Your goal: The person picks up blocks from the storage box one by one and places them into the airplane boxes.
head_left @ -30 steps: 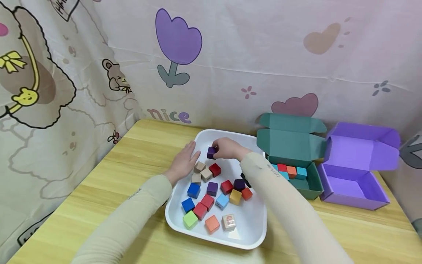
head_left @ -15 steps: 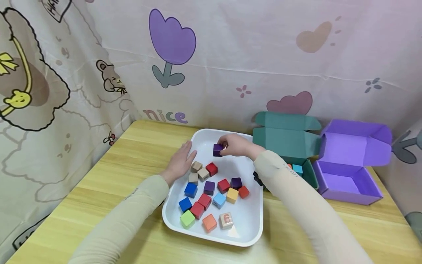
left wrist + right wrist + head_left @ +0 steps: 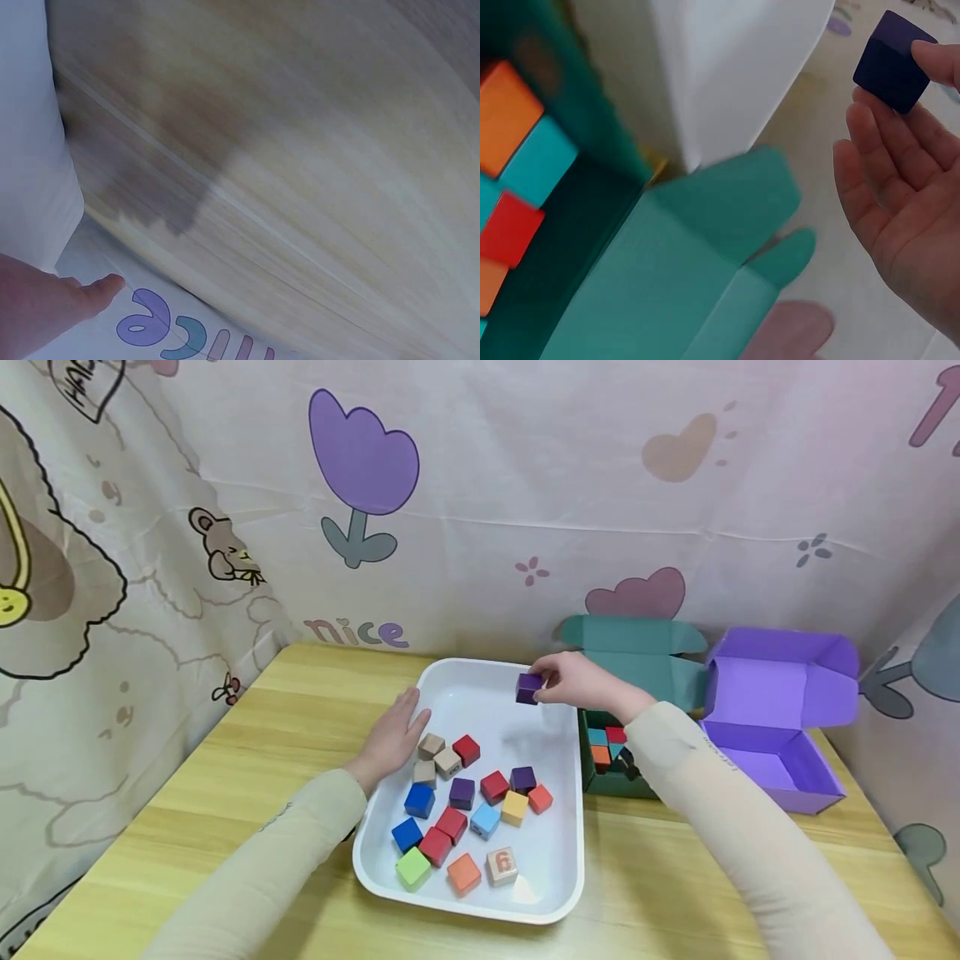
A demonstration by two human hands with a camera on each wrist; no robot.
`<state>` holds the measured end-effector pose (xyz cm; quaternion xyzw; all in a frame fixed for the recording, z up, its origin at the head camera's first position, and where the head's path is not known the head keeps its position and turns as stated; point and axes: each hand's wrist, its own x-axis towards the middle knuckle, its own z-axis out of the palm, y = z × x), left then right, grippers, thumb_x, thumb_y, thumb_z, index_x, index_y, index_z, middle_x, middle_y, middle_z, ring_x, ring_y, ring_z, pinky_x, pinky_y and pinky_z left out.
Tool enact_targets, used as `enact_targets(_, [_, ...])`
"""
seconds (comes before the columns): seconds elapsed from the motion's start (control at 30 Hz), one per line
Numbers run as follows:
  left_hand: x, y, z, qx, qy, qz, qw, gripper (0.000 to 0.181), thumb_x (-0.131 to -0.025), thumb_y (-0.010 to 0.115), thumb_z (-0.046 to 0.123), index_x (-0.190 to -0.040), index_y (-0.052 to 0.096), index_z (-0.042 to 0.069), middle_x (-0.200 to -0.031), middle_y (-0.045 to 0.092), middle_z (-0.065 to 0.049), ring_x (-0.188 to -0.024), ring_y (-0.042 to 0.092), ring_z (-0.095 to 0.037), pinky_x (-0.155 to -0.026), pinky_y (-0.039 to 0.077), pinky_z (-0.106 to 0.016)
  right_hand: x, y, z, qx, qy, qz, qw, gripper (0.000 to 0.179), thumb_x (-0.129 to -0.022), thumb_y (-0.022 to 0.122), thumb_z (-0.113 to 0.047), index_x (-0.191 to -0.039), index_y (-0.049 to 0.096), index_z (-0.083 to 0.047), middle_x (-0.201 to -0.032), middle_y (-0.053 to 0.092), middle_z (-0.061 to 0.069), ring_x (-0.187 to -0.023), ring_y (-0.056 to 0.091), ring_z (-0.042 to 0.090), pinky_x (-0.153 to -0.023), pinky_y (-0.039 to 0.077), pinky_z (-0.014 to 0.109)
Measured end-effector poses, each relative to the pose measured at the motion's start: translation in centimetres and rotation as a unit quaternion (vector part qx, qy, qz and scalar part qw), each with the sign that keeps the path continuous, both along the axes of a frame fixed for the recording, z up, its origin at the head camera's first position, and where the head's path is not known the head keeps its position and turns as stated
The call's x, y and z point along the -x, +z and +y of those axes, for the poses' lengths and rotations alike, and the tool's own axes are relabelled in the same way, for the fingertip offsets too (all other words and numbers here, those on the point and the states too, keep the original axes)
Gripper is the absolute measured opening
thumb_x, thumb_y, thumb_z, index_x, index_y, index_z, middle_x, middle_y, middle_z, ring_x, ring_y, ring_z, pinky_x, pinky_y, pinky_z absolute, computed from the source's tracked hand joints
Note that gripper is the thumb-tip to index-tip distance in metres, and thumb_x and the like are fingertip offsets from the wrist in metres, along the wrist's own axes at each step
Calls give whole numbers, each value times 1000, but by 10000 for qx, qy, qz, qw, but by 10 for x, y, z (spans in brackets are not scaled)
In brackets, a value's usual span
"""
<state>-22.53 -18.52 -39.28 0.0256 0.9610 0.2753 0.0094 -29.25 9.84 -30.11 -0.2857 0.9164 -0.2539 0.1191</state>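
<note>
My right hand (image 3: 573,680) pinches a dark purple cube (image 3: 528,688) between thumb and fingers, held above the far right part of the white tray (image 3: 468,912). In the right wrist view the same purple cube (image 3: 894,61) sits at the fingertips, and the green box lies beside the hand (image 3: 907,180). My left hand (image 3: 388,737) rests with straight fingers along the tray's left rim; the left wrist view catches only part of that hand (image 3: 56,304). Several cubes lie in the tray, among them two more purple ones, such as the purple cube (image 3: 462,793) near the middle.
Right of the tray stands an open green box (image 3: 618,785) holding several orange, red and teal cubes, partly hidden by my right arm. An open purple box (image 3: 795,793) stands beside it. A printed cloth (image 3: 480,593) hangs behind the wooden table (image 3: 247,735).
My right hand has lifted the purple cube from the tray's far part and carried it right, toward the green box. The left hand stays at the rim while the head view shifts.
</note>
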Motion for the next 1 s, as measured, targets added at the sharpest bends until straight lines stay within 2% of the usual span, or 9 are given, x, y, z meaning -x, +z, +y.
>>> enact_targets(0.2, [-1,1,1,-41,33,-128,9999,62,-102,28,39,-150,12,2,-157,11,-17,-145,9,-35,-119,12,-48,3,-3,25,54,-195,-36,9998,38,-85,65,-16,-120,59,-1,-102,64,13,-89,59,22,-79,57,33])
enact_targets(0.4, [0,0,1,-6,46,-103,9999,62,-102,27,38,-150,11,2,-157,11,-17,-145,9,-36,-119,12,-49,2,-6,45,121,-156,148,9997,35,-85,65,-15,-116,62,-1,-96,65,11,-85,58,20,-77,57,33])
enact_targets(0.8, [0,-1,-1,43,-61,7,10000,62,-102,24,38,-149,12,-1,-156,12,-19,-144,11,-37,-120,12,-47,-7,-7,82,155,-74,76,9998,30,-85,63,-11,-113,62,0,-91,65,8,-81,57,17,-74,52,29])
enact_targets(1.0, [0,1,-1,30,-71,16,10000,61,-102,26,35,-148,12,-2,-156,12,-20,-144,11,-38,-120,12,-48,-11,-9,97,21,-163,-4,9999,33,-85,63,-12,-115,61,2,-93,65,9,-83,58,18,-76,54,32])
